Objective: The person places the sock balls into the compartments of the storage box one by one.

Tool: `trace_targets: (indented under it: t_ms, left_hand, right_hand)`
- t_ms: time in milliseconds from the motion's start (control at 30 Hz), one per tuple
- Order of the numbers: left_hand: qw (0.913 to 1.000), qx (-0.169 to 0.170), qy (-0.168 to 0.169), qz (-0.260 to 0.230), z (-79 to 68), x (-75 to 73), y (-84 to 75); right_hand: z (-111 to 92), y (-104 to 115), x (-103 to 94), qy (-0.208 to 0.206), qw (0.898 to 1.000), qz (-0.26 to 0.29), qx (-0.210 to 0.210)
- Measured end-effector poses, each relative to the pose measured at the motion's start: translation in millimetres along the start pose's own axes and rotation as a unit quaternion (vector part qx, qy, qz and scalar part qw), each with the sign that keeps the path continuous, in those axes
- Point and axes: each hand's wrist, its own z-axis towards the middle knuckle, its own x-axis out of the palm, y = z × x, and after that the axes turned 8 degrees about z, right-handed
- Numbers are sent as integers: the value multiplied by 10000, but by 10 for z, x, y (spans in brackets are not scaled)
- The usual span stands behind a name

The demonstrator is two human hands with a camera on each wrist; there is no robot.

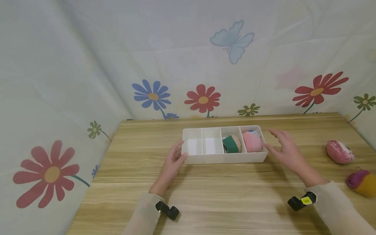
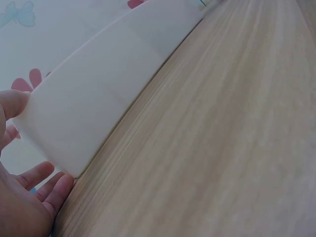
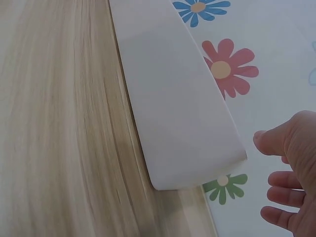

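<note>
A white box (image 1: 226, 158) with several compartments in a row stands on the table. Its two left compartments show bare floors. In the third lies a green and beige bundle (image 1: 232, 144) with a ribbed look; the rightmost holds a pink bundle (image 1: 253, 142) with a bit of blue. My left hand (image 1: 174, 158) rests against the box's left end, thumb at the near corner and fingers along the side. At the right end, my right hand (image 1: 283, 150) is spread, thumb beside the corner; the right wrist view shows a small gap between thumb and box.
To the right on the wooden table (image 1: 223, 199) lie a pink and white bundle (image 1: 339, 152) and a purple and yellow ball (image 1: 362, 182). A pale cloth (image 1: 176, 58) printed with flowers and a butterfly hangs behind the table and along its sides.
</note>
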Motion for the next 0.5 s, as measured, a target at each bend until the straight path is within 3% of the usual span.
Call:
trace_targets:
  t_ms: [500]
  left_hand:
    - [10000,25,13,-28,-15,1,-21]
  right_hand:
    - [-148,-57,-121,-81,9998,-163,126]
